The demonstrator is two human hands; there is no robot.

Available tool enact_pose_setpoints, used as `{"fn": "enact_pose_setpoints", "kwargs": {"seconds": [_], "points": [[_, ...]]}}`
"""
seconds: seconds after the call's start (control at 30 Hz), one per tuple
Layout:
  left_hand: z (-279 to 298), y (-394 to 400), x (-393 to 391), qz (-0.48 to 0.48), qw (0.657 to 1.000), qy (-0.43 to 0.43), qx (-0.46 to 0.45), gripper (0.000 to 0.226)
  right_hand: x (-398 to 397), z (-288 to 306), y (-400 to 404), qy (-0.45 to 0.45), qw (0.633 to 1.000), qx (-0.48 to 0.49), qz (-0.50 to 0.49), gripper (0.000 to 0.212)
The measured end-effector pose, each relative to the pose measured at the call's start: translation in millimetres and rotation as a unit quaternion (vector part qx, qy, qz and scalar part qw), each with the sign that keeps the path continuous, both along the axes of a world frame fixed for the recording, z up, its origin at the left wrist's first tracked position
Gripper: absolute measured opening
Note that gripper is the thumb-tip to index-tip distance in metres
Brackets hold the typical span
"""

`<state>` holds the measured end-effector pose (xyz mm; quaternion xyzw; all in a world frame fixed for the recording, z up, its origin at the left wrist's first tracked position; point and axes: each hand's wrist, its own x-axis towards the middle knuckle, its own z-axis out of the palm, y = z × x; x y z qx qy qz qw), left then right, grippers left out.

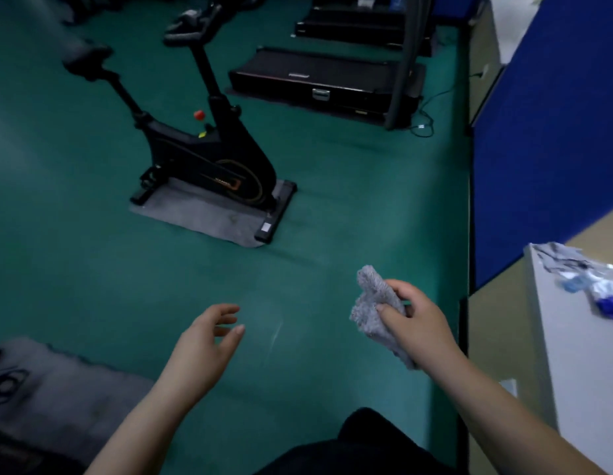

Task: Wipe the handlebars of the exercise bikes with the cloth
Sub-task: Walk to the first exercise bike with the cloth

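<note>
Grey and fuzzy, the cloth [373, 305] sits bunched in the right hand [413, 323], whose thumb and fingers curl round it so that one end sticks up above the knuckles and the other trails down past the wrist. The left hand [209, 341] hangs in the air beside it, well apart from the cloth, fingers loosely spread and holding nothing. Both hands float over a green floor [315, 234]. Farther off, up and to the left, stands a black exercise bike [212, 156] on a grey mat [202, 217], its handlebars [188, 27] at the top of the post and its saddle [85, 60] to the left; neither hand is near it. A red knob [199, 114] shows on its frame. Behind the bike lie two black treadmills [318, 80], with a cable [423, 123] trailing on the floor beside them. To the right runs a blue partition [544, 149], and below it a white cabinet [572, 354] carries a crumpled grey rag [558, 257] and some blue and white packets [603, 293], too blurred to identify. Another grey mat [58, 382] lies at the lower left.
</note>
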<state>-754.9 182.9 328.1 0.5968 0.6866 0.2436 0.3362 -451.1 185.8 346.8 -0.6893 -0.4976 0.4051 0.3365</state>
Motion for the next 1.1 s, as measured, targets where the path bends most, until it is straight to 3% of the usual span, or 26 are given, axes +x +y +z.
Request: {"fn": "enact_pose_setpoints", "kwargs": {"seconds": [0.37,0.47,0.6,0.8,1.1], "points": [[-23.4,149.5,-60.9,0.054,0.998,-0.027,-0.023,0.026,-60.6,-23.7,182.8,-0.026,0.998,-0.027,0.044,0.038],[-12.6,200.8,-79.1,0.070,0.997,-0.032,-0.014,0.026,-81.4,-19.6,245.6,-0.015,0.998,-0.022,0.062,0.027],[8.5,257.6,-116.4,0.089,0.996,-0.025,0.018,0.029,-123.9,-5.3,327.3,-0.012,0.994,-0.008,0.108,0.029],[16.1,315.3,-206.3,0.130,0.991,-0.015,0.036,0.030,-219.2,10.4,419.0,-0.008,0.987,0.021,0.157,0.027],[-3.8,413.2,-387.7,0.104,0.994,-0.001,0.008,0.031,-391.0,-19.4,497.9,0.012,0.993,-0.007,0.118,0.036]]}}
